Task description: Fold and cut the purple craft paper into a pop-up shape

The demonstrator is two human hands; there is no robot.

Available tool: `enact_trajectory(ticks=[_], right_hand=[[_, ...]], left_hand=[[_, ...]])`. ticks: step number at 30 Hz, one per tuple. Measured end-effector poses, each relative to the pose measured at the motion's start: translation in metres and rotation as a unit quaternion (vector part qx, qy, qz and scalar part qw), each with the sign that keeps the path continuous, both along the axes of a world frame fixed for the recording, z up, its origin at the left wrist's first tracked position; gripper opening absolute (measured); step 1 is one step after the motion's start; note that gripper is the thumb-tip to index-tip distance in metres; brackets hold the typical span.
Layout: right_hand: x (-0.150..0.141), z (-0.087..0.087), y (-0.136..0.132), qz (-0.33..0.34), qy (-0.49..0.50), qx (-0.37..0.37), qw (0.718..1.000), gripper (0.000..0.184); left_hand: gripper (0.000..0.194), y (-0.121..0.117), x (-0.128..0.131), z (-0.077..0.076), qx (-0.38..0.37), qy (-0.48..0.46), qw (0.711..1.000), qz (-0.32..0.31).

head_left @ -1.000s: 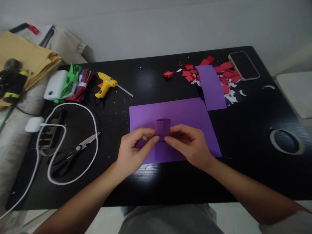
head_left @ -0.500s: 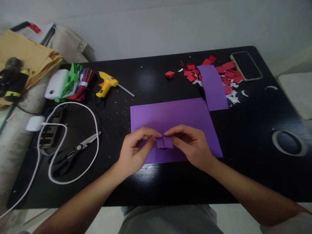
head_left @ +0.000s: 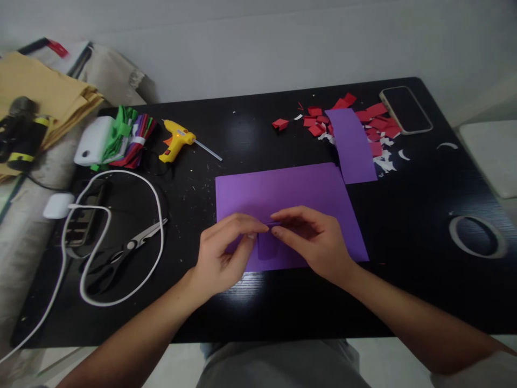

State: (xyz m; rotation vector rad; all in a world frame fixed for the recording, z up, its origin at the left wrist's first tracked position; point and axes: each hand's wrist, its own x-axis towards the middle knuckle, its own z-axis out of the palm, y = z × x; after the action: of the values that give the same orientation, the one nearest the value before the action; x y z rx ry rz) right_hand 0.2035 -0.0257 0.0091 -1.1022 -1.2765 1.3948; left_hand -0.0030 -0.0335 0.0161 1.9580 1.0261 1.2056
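A large purple paper sheet lies flat on the black table. Over its near edge both my hands pinch a small folded purple paper piece. My left hand grips the piece's left side with thumb and forefinger. My right hand holds its right side, fingers pressed along the top fold. The piece lies low against the sheet, partly hidden under my fingers.
A purple strip lies among red paper scraps at the back right, beside a phone. A yellow glue gun, coloured paper bundle, scissors and a white cable occupy the left.
The small purple piece stood upright between my fingers a second ago. It has been folded down flat onto the sheet, and my fingertips now meet over its top fold.
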Motion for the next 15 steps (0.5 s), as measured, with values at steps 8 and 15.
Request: enact_trajectory(ticks=[8,15], right_hand=[[-0.0005,-0.0002,-0.0028,-0.021,-0.031,0.044,0.998,0.013],[-0.0013,0.0000,-0.0013,-0.009,-0.028,0.018,0.999,0.016]], left_hand=[[0.006,0.0013,0.0056,0.0005,-0.058,0.030,0.995,0.076],[0.005,0.0008,0.0047,0.0003,-0.034,0.048,0.995,0.082]])
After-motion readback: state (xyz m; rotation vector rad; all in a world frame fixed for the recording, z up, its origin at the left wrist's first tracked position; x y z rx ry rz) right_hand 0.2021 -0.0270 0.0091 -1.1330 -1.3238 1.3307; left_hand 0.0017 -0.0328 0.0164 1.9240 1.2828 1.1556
